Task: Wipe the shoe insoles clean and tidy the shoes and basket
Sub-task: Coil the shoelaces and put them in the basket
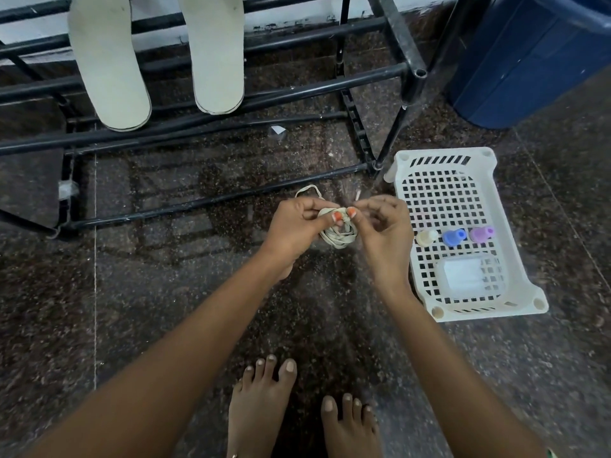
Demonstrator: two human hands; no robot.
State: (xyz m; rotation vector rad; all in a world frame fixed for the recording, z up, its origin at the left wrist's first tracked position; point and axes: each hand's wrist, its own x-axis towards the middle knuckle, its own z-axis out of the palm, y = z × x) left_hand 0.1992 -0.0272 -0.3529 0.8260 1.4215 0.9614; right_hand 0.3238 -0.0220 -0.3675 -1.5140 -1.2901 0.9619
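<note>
I log, over dark floor:
- rack (405, 44), far left, carrying left insole (109, 67) and right insole (216, 54)
- bin (529, 61), far right
- basket (443, 153), right, holding box (469, 276) and three bottles (454, 238)
- left hand (297, 223) and right hand (383, 226), centre, both pinching coiled laces (339, 234)

Black metal rack (330, 83), blue bin (529, 57), speckled floor (148, 292)
</note>
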